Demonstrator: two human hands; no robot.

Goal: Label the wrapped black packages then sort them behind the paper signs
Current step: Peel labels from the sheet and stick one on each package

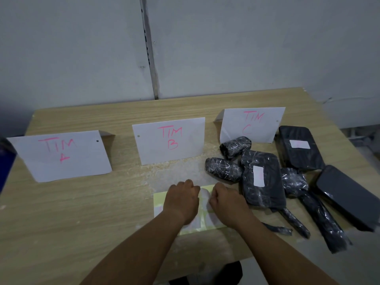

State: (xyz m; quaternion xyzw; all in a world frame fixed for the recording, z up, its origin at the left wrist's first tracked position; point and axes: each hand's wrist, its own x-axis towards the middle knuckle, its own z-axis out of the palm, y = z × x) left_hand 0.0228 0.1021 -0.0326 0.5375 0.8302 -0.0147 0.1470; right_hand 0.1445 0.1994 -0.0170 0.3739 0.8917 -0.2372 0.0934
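While the left hand [181, 199], fingers curled tight, is holding down the yellow-backed label sheet [159, 199] near the front edge of the table [82, 212], the right hand [226, 204] is pinching a white label [204, 195] on that sheet with bent fingers (the fingertips themselves are hiding under the knuckles). The black packages [265, 194] are lying in a loose heap just right of the hands, in front of and beside the TIM C sign [253, 124]; two flat ones are wearing white stickers. The TIM A sign [61, 157] and TIM B sign [170, 140] are standing further left.
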